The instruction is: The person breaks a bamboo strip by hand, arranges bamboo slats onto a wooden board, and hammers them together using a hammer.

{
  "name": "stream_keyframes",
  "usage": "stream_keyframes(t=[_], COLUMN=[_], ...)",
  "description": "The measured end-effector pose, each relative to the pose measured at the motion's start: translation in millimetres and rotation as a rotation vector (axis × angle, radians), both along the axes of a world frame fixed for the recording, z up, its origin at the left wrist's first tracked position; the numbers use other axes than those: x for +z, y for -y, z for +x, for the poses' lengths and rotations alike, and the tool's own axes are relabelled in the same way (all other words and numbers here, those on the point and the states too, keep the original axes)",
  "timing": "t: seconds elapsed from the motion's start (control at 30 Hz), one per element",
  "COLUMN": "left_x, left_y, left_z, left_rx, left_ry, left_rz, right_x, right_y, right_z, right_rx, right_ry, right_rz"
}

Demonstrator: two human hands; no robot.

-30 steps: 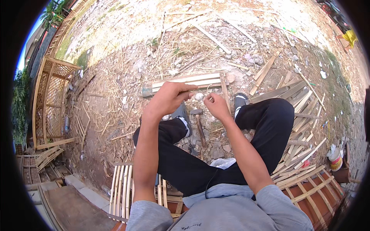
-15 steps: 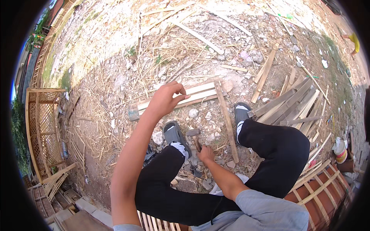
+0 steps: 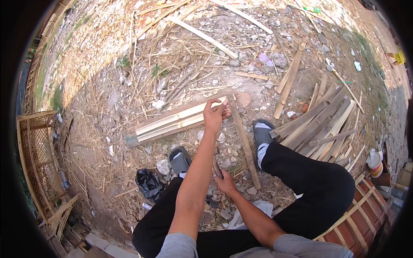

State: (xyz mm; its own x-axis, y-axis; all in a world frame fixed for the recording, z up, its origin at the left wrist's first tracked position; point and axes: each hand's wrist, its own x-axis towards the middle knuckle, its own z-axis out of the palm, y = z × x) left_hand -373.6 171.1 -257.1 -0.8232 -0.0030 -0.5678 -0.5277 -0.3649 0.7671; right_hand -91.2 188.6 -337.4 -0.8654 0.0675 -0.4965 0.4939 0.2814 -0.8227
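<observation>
Along the weathered board (image 3: 131, 140), from its left end toward its right, lie 2 pale, smooth-looking strips (image 3: 172, 117). At the right end the left hand (image 3: 214, 116) is curled, thumb near fingers; whether it pinches anything, I cannot tell. Nearer the person, the right hand (image 3: 225, 182) wraps the hammer's (image 3: 218, 168) wooden handle. Further right: 1 narrow, rough plank (image 3: 243, 144), then heaped, greyish slats (image 3: 320, 122).

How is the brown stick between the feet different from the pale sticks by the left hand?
The brown stick is darker; the pale sticks are creamy. The brown stick slants down the picture; the pale sticks lie more sideways. Both are long, thin and look wooden.
</observation>
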Motion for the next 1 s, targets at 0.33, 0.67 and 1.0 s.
stream_keyframes(t=[0.33,0.67,1.0], left_x=[39,6,-78], left_y=[26,17,-21], left_z=[51,39,3], left_rx=[0.390,0.196,-0.364], left_ry=[0.041,0.042,-0.758], left_rz=[0.389,0.018,-0.811], right_x=[42,43,66], right_y=[-18,-68,-77], right_z=[-68,-90,-126], right_rx=[-0.368,-0.515,-0.573], right_ry=[0.242,-0.027,-0.053], right_rz=[-0.286,0.207,0.326])
